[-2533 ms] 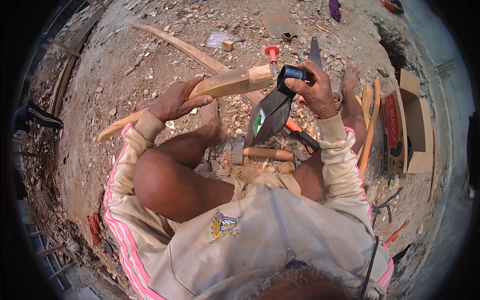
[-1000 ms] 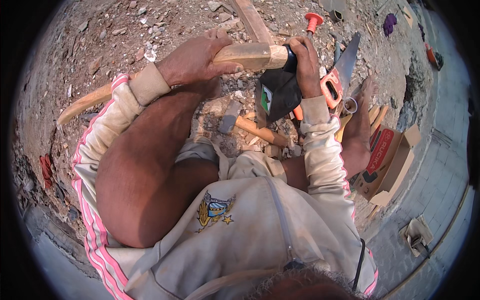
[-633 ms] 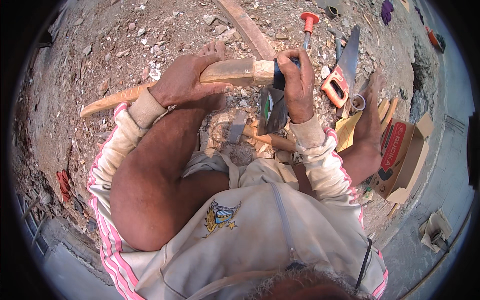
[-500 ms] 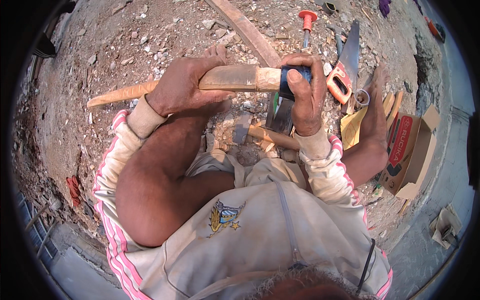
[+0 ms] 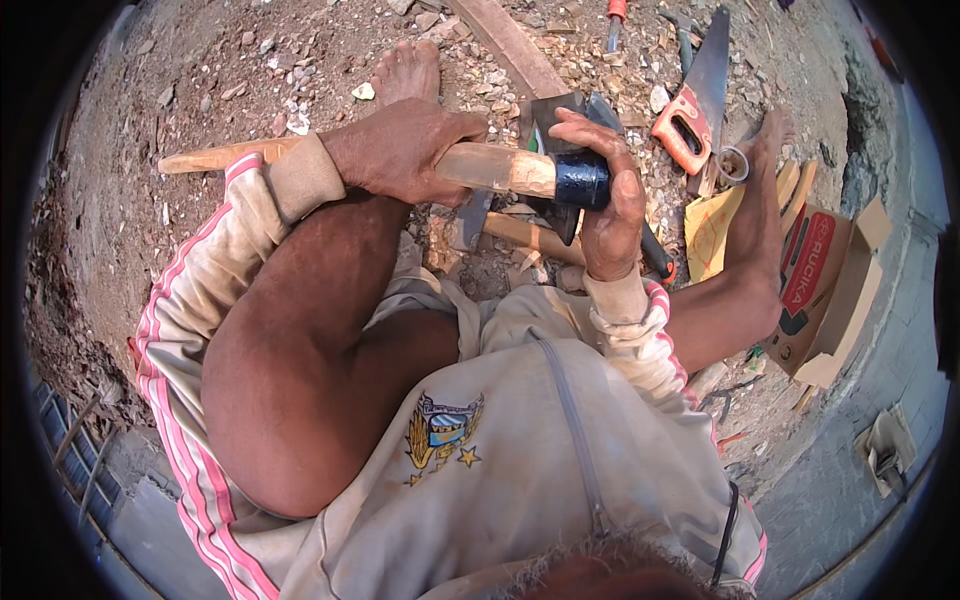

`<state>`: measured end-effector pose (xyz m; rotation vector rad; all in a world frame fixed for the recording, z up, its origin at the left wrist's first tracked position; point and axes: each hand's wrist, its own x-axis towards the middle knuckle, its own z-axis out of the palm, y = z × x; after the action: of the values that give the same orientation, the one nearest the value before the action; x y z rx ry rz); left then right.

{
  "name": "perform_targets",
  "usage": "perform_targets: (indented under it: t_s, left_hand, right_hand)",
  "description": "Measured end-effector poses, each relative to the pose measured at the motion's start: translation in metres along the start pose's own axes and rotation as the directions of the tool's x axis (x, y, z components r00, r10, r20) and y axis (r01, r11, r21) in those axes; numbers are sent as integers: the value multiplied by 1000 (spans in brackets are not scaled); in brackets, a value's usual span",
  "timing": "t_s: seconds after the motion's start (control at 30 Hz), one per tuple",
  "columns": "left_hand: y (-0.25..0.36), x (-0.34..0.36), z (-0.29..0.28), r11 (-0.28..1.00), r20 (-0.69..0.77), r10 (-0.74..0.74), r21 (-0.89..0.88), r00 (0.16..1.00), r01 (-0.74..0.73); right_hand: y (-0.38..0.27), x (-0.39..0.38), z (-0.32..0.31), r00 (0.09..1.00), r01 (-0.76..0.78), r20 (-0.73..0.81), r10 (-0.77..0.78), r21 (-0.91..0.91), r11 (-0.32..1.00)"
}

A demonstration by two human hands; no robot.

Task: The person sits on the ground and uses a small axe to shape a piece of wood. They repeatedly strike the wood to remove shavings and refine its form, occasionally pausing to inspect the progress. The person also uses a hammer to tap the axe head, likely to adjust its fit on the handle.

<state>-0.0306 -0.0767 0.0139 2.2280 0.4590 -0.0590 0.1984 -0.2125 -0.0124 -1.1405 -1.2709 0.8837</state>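
My left hand point(image 5: 405, 150) is wrapped round a long, rough wooden handle point(image 5: 478, 165), which lies crosswise above my lap. On its pale, whittled right end sits the black metal collar point(image 5: 582, 180) of a dark blade head point(image 5: 540, 118), which hangs behind the handle with a green label partly showing. My right hand point(image 5: 612, 205) rests against the collar with its palm side, fingers stretched out over the top and no longer wrapped round it. Below the handle a hammer point(image 5: 535, 240) lies on the rubble, largely hidden by the handle and my hands.
A handsaw point(image 5: 682, 130) and red-guarded chisel point(image 5: 615, 15) lie beyond my hands, near a plank point(image 5: 510, 50). At right are a round ring point(image 5: 732, 165), yellow sheet point(image 5: 705, 240), wood strips and an open cardboard box point(image 5: 840, 300). My bare legs frame the stony ground.
Earlier the collar was apart from the handle's end; now it surrounds that end. My right fingers have loosened from their grip round the collar, and both hands have shifted slightly.
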Motion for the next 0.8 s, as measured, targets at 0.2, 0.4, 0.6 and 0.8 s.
perform_targets:
  t_s: [0.2, 0.4, 0.6, 0.8]
  left_hand:
    - [15, 11, 9, 989, -52, -55, 137, 997, 61]
    - [30, 10, 12, 981, -99, -118, 144, 988, 132]
    - [35, 13, 14, 955, -109, -135, 251, 985, 158]
    - [38, 23, 7, 965, -28, -155, 209, 988, 158]
  right_hand:
    - [-13, 38, -42, 941, 3, -337, 43, 135, 991]
    - [-9, 19, -2, 988, -126, -91, 127, 17, 992]
    - [-9, 11, 1, 948, -172, -229, 219, 207, 963]
    - [-5, 20, -11, 943, -171, -254, 214, 184, 968]
